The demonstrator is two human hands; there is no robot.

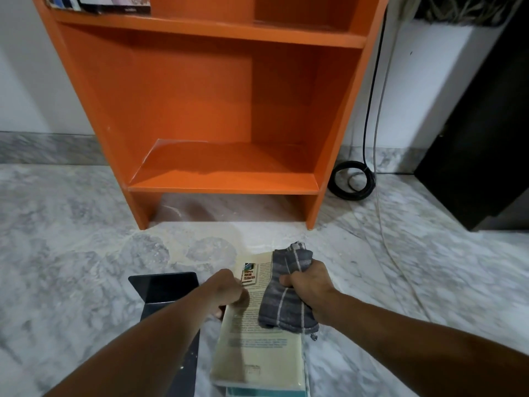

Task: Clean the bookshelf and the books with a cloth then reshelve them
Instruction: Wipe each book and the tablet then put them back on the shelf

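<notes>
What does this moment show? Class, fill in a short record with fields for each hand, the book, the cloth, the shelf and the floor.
Left hand: grips the left edge of the book
Right hand: grips the grey cloth, pressing it on the book
Book: cream cover facing up, in front of the bookshelf
Cloth: bunched, on the cover's right side
Bookshelf: orange; books on its top-left shelf
Floor: marble; black angled plate at left, coiled black cable at right

Orange bookshelf (186,96); grey cloth (283,299) with thin white stripes (a loose check); cream book (257,356) cover printed in blue; grey-veined white marble floor (71,239).
</notes>
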